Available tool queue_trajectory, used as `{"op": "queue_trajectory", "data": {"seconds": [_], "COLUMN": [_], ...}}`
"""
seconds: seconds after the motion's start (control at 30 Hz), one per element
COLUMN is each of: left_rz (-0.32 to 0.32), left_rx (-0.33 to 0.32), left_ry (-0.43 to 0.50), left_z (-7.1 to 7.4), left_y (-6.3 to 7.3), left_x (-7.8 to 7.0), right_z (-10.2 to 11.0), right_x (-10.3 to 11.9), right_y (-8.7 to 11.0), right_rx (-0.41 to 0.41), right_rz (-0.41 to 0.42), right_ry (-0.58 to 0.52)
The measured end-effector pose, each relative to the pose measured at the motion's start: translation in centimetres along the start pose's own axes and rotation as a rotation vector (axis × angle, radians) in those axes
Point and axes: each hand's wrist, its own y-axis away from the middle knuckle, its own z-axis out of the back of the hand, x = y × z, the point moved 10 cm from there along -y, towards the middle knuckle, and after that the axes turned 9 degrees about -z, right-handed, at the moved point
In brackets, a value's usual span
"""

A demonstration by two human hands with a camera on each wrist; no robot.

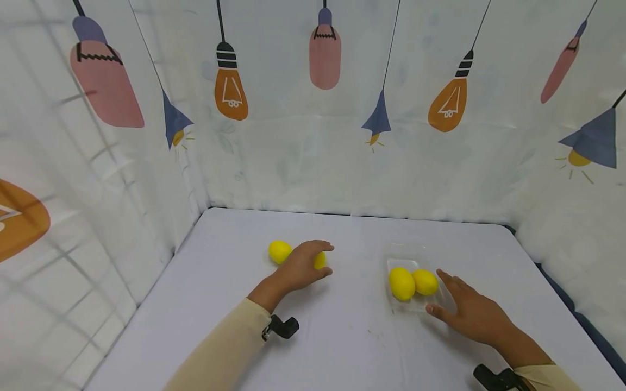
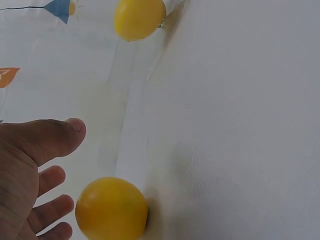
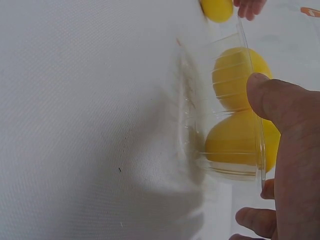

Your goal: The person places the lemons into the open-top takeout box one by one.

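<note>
Two lemons sit in the clear tray, toward the right edge of the table; two loose lemons remain outside. The left hand, fingers parted, grips neither; the right hand spreads beside the tray.

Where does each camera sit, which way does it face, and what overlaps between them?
Head: worn on the head, facing forward and down at the table, tray and backdrop; left hand, right hand and sleeves show.
Left wrist: on that wrist, facing a near fruit, another fruit at the top edge; left thumb and fingers show.
Right wrist: on that wrist, facing the tray's two fruits; right thumb and fingers show, plus left fingertips at top.
Shared: head and right wrist both show the tray, its two fruits and both hands.
</note>
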Motion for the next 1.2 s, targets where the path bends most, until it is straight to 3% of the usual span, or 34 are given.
{"op": "queue_trajectory", "data": {"seconds": [0.33, 1.2], "left_rz": [0.036, 0.041], "left_rx": [-0.002, 0.016], "left_ry": [0.001, -0.023], "left_z": [0.3, -0.6], "left_y": [0.4, 0.3], "left_x": [1.5, 2.7], "right_z": [-0.2, -0.2], "right_x": [-0.2, -0.2], "right_y": [-0.1, -0.2], "right_rx": [0.003, -0.019], "right_rz": [-0.007, 0.007], "right_ry": [0.003, 0.003]}}
